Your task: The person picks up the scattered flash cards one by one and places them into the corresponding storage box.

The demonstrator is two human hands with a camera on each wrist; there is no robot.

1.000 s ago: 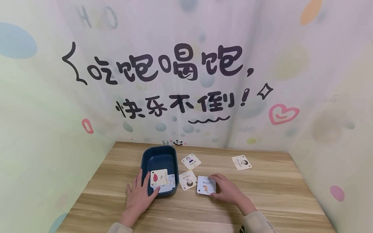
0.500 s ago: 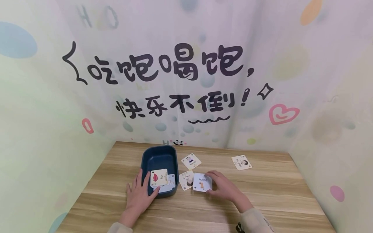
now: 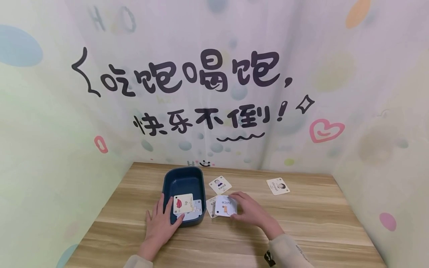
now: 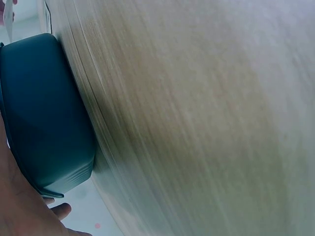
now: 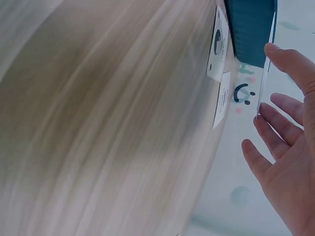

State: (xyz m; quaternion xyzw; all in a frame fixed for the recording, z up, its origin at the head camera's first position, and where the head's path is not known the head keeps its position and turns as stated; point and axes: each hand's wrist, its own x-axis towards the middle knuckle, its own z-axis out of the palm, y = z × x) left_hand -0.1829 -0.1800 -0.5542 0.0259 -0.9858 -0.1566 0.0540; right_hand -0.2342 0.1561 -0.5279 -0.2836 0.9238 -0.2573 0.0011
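My right hand (image 3: 254, 213) pinches a flashcard marked "juice" (image 3: 225, 206) between thumb and fingers. In the right wrist view the juice card (image 5: 266, 73) shows edge-on, raised above the table. From the head camera it overlaps the "neck" card (image 3: 210, 208), covering most of it. At left stands a dark blue plastic box (image 3: 184, 182). My left hand (image 3: 160, 225) rests on its near left corner, fingers spread and fairly straight. Inside the box a "lip" card (image 3: 181, 203) lies over light blue cards (image 3: 193, 216), partly hiding them.
A "head" card (image 3: 220, 185) lies just right of the box. Farther right, near the table's back edge, is a "throat" card (image 3: 277, 186). The wooden table (image 3: 321, 223) meets a printed curtain wall (image 3: 234, 156) behind.
My right hand has carried the juice card leftward toward the box, from beside the neck card to over it. My left hand and the box have stayed in place.
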